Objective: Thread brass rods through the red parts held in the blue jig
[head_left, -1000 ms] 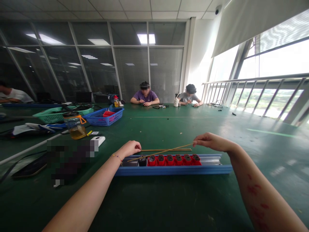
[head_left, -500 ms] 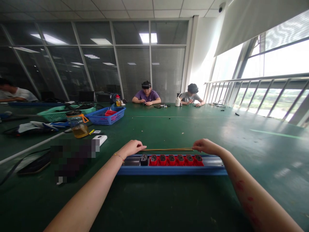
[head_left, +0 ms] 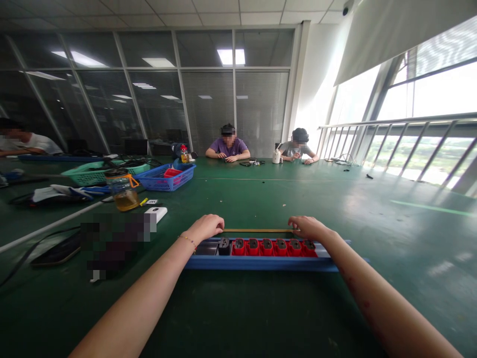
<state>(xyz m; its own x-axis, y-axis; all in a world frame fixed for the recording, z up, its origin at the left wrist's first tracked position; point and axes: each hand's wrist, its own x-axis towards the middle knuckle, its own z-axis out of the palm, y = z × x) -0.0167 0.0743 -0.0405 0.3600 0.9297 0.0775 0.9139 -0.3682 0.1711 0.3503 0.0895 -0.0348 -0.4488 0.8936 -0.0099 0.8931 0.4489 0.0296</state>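
Observation:
Just beyond a long blue tray (head_left: pixel 268 263), thin yellow-brown sticks (head_left: pixel 257 230) lie level, close together. Their left end meets the fingers of my left hand (head_left: pixel 206 227), which are closed and curled down. At the other end, the fingers of my right hand (head_left: pixel 307 228) are bent over the sticks and pinch them. Inside the tray stands a row of several red blocks with black tops (head_left: pixel 267 247), with one black block (head_left: pixel 224 246) at its left. My right forearm passes over the tray's right end.
To the left are a phone (head_left: pixel 55 248), a white device (head_left: pixel 160 214), a jar of amber liquid (head_left: pixel 124 194), a blue basket (head_left: pixel 164 179) and a green basket (head_left: pixel 89 174). Two people (head_left: pixel 228 146) sit across the green table (head_left: pixel 261 199); another person is at far left.
My right hand has shifted left along the sticks, shortening the span between my hands. The sticks, which were slightly splayed, now lie closer together. The view has moved slightly.

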